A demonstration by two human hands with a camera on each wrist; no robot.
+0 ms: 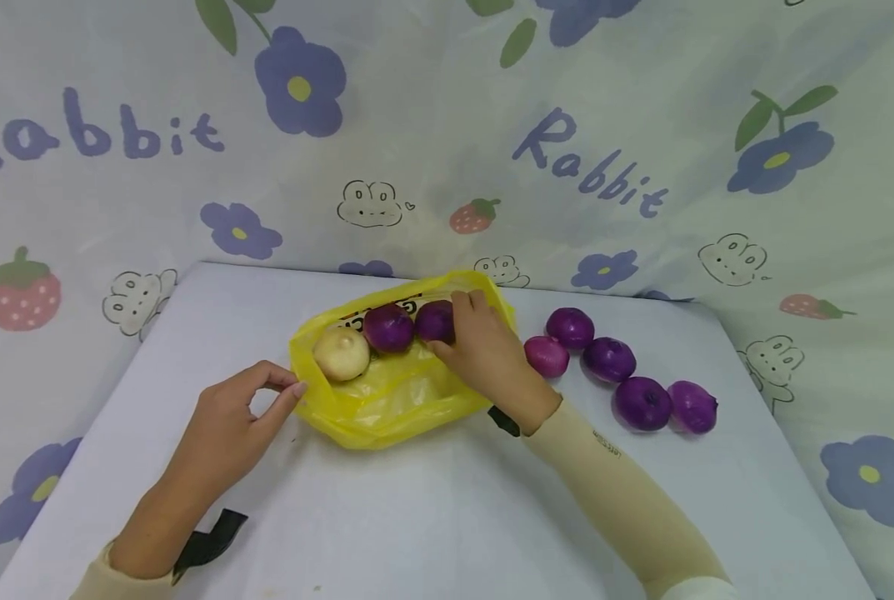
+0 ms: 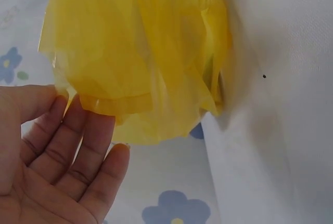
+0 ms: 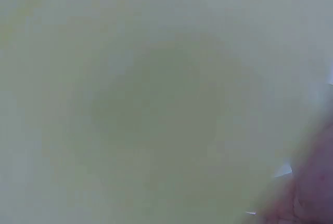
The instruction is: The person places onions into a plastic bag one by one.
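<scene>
A yellow plastic bag (image 1: 375,429) lies on the table with its mouth spread wide. Inside it are a pale onion (image 1: 342,354) on the left and a purple onion (image 1: 388,328) beside that. My right hand (image 1: 491,358) reaches over the bag's right side and grips another purple onion (image 1: 434,322), partly hidden by the fingers. At the bag's left end, my left hand (image 1: 229,425) pinches the rim between thumb and forefinger. The left wrist view shows the thin yellow film (image 2: 140,47) at those fingertips. A pale blur fills most of the right wrist view.
Several purple onions, among them a smaller pinkish one (image 1: 546,357) and a dark one (image 1: 642,404), lie right of the bag on the white table (image 1: 417,517). A printed cloth (image 1: 417,125) with flowers and rabbits hangs behind the table.
</scene>
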